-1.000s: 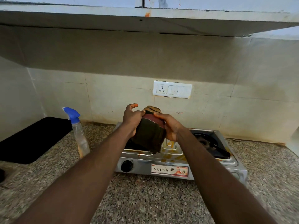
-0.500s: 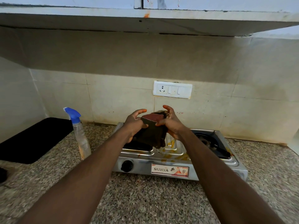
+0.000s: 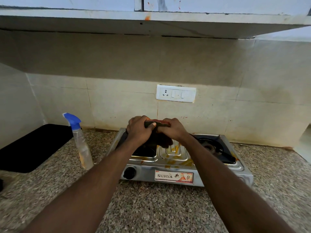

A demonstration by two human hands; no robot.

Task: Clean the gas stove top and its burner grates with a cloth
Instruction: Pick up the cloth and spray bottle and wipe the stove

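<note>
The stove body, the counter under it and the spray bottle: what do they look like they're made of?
Stove body: likely stainless steel with a shiny finish; it mirrors light and has pressed ridges.
Counter: seemingly polished granite or a similar stone, going by its speckled grey-brown grain.
Spray bottle: probably clear plastic, since you can see through it, with an opaque blue plastic trigger head.

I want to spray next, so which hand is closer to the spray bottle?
Left. The left hand grips the cloth to the right of the spray bottle; the right hand grips it farther right, beyond the left hand.
</note>
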